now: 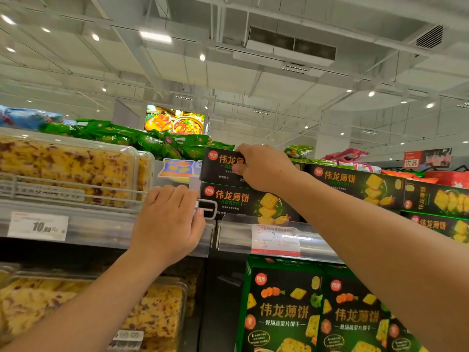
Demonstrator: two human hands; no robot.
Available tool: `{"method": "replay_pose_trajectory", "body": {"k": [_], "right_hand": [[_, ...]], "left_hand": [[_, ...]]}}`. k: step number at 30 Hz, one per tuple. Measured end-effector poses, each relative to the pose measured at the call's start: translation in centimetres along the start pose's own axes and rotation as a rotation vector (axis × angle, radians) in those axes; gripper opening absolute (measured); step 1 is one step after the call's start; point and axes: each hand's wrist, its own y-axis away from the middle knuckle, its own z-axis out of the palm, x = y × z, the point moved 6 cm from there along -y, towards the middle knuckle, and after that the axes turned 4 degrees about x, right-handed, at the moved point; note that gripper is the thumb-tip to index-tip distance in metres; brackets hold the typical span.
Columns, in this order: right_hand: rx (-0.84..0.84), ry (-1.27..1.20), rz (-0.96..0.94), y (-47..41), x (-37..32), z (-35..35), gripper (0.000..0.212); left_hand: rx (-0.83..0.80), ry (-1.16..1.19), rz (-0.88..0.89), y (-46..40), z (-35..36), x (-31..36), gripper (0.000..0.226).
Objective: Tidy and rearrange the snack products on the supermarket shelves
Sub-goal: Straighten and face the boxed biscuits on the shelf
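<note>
Head view: shelf edge (106, 228) under white ceiling (177, 72), snack-lined.

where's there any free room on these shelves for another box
The dark gap on the lower shelf, between the clear cake trays and the green cracker boxes, looks free. The upper shelf is crowded: black cracker boxes stacked edge to edge, where the right hand grips the top-left one.

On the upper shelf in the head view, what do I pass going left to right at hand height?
Clear tray of yellow snack bars → left hand on the white wire divider → right hand gripping the top black cracker box → row of black cracker boxes → red box.
</note>
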Motion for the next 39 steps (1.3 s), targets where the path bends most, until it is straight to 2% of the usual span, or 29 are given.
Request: {"method": "replay_pose_trajectory", "body": {"k": [9,13,15,18,21,23,25,28,30,33,36,39], "right_hand": [[0.055,0.011,-0.003,0.0,0.3,0.8,0.039],[0.057,0.010,-0.053,0.8,0.6,1.3,0.055],[0.106,-0.046,-0.102,2.5,1.1,1.2,0.062],[0.245,-0.169,-0.151,7.2,3.6,0.5,0.058],[0.295,-0.127,-0.094,13.0,8.7,0.9,0.052],[0.252,-0.082,0.006,16.5,13.2,1.6,0.050],[0.203,-0.044,0.123,19.4,18.2,2.3,0.051],[0.164,-0.011,0.301,22.8,25.5,3.0,0.055],[0.111,0.012,0.382,24.5,29.8,3.8,0.057],[0.054,0.058,0.323,25.9,33.6,5.3,0.061],[0.124,0.017,0.251,26.5,34.5,6.8,0.061],[0.197,-0.002,0.195,26.9,34.5,7.4,0.059]], "left_hand": [[0.075,0.002,0.017,0.0,-0.1,0.0,0.029],[0.065,0.007,0.021,0.0,0.0,-0.2,0.030],[0.028,0.011,0.013,0.0,0.0,-0.2,0.032],[0.013,0.047,-0.020,0.0,-0.2,-0.1,0.038],[0.148,0.195,-0.125,-0.4,-1.1,0.2,0.039],[0.283,0.308,-0.088,-0.8,-2.1,3.2,0.035],[0.335,0.380,0.091,-1.1,-2.8,9.1,0.031],[0.226,0.473,0.365,-0.8,-2.1,18.7,0.031],[0.144,0.506,0.414,-0.8,-0.7,23.0,0.031],[0.079,0.546,0.407,-1.1,1.7,28.0,0.030],[0.035,0.515,0.408,-2.3,3.7,33.5,0.032],[0.003,0.380,0.424,-3.7,5.7,38.5,0.042]]}}
